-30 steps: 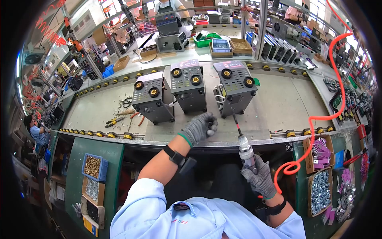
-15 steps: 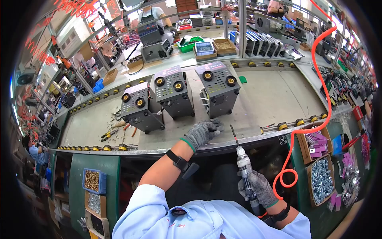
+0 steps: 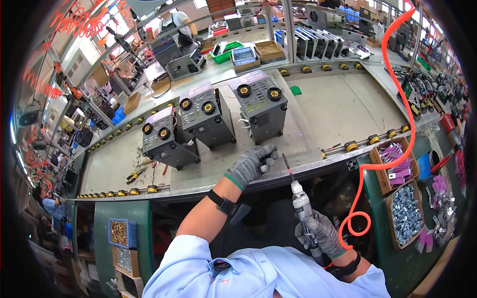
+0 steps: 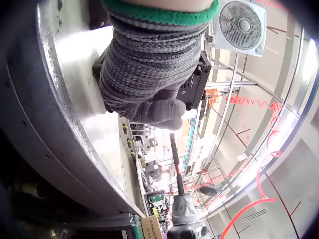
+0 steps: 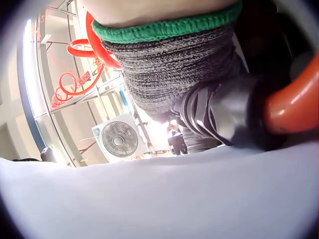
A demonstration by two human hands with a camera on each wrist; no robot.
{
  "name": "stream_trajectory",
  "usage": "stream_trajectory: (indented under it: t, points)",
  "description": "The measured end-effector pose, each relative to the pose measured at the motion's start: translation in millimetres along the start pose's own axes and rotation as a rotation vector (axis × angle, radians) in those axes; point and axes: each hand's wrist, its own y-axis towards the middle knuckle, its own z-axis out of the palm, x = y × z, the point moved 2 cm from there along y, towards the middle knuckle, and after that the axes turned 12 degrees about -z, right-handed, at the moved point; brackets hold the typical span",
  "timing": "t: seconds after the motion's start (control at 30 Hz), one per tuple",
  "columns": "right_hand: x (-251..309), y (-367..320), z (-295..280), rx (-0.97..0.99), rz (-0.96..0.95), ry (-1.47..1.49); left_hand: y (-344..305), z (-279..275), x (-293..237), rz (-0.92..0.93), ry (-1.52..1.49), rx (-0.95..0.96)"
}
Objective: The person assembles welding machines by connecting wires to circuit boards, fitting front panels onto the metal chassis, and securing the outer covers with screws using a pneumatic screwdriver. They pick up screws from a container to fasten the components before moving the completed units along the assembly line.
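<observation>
Three dark grey metal-cased machines (image 3: 262,107) with brass-centred round sockets stand on the worktable. In front of the rightmost one, my gloved left hand (image 3: 246,168) hovers over the table's near edge with fingers curled in; I cannot tell whether something small lies inside them. My gloved right hand (image 3: 324,234) grips an air screwdriver (image 3: 301,203) that points up and away from the body. Its long bit (image 3: 286,166) ends just right of the left fingers. In the left wrist view the bit (image 4: 175,159) reaches close under the curled fingertips (image 4: 169,122). The right wrist view shows the tool's rear end and orange hose (image 5: 294,104).
A coiled orange air hose (image 3: 361,198) hangs at the right. Boxes of metal clips (image 3: 406,213) and purple parts (image 3: 397,164) sit on the right bench. Bins of brass fittings (image 3: 119,233) stand at the left. Pliers (image 3: 135,175) lie left of the machines.
The head view has turned, so the machines appear further left. The screwdriver has risen from the lap side towards the left hand, its bit tip now nearer those fingers. The left fingers stay curled.
</observation>
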Motion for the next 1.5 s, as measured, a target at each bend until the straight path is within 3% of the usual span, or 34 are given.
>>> stream_trajectory:
  t: [0.23,0.4,0.63,1.0,1.03,1.1,1.17,1.27,1.5]
  points:
    - [3.7,4.8,-2.8,0.065,-0.039,-0.116,-18.8,10.9,-2.5,0.028,0.041,-0.023]
    - [12.3,6.6,3.4,0.071,-0.020,-0.162,-25.8,22.6,-2.9,-0.046,-0.180,0.018]
    - [15.9,11.0,8.0,0.082,-0.030,-0.166,-27.1,27.1,-0.6,-0.016,-0.175,0.035]
    - [18.0,13.7,7.7,0.106,-0.022,-0.155,-32.1,43.1,2.9,0.076,-0.145,-0.100]
    - [15.9,13.3,6.0,0.121,-0.029,-0.125,-32.3,45.5,4.5,0.074,-0.144,-0.101]
    - [17.5,10.9,4.6,0.135,-0.036,-0.092,-33.9,49.3,3.7,0.282,0.064,-0.228]
    - [23.2,4.3,8.5,0.179,0.151,0.303,-34.5,52.4,3.9,0.304,0.092,-0.261]
    - [22.0,5.6,2.7,0.243,0.141,0.391,-37.6,65.9,0.3,0.315,0.041,-0.242]
    - [39.0,13.3,6.2,0.155,0.013,0.110,-27.1,81.8,-7.9,0.322,-0.098,-0.150]
